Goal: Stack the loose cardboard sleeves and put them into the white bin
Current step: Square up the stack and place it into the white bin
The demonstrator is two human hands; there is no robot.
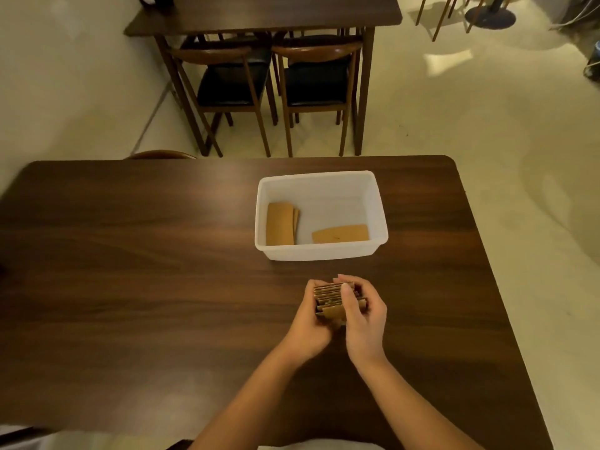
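A stack of several brown cardboard sleeves [330, 298] stands on edge just above the dark wooden table [162, 271], squeezed between both hands. My left hand [310, 323] grips its left side and my right hand [363, 316] wraps its right side, thumb over the top. Beyond them sits the white bin [376, 203]. Inside it a small pile of sleeves [280, 227] lies at the left and a single flat sleeve [340, 233] lies near the front right.
The table's right edge runs diagonally close to my right arm. Behind this table stand another dark table [259, 14] and two wooden chairs [230, 82] with black seats. Pale floor lies to the right.
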